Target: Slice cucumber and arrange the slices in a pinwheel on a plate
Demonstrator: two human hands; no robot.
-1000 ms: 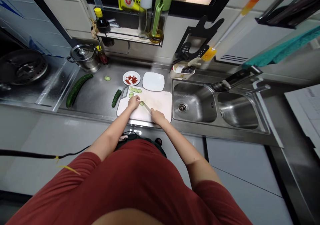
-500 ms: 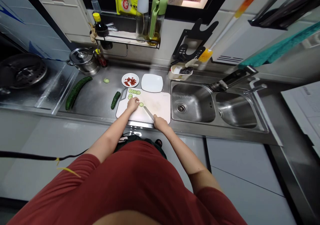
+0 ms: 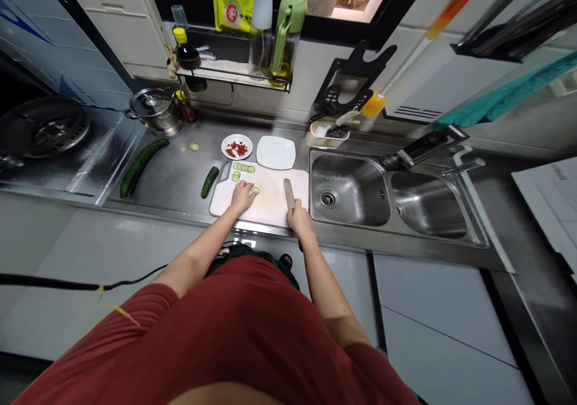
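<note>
A white cutting board (image 3: 270, 204) lies on the steel counter. My right hand (image 3: 299, 219) is closed round the handle of a knife (image 3: 289, 194), its blade over the board's right part. On the board, my left hand (image 3: 243, 196) has its fingertips at a cucumber slice (image 3: 255, 190); the fingers look bent and partly spread, and whether they grip the slice is unclear. Above that hand lie a row of cucumber slices (image 3: 244, 167) and a few more slices (image 3: 235, 176). Left of the board is a short piece of cucumber (image 3: 210, 182).
Behind the board stand a plate of red pieces (image 3: 237, 147) and a white square plate (image 3: 276, 152). A long cucumber (image 3: 142, 167), a lone slice (image 3: 194, 146) and a steel pot (image 3: 155, 112) are at left. A double sink (image 3: 349, 188) adjoins at right.
My right hand has moved the knife to the right, away from the slice, and the blade now points more straight away from me. My left hand has shifted slightly, staying near the slice.
</note>
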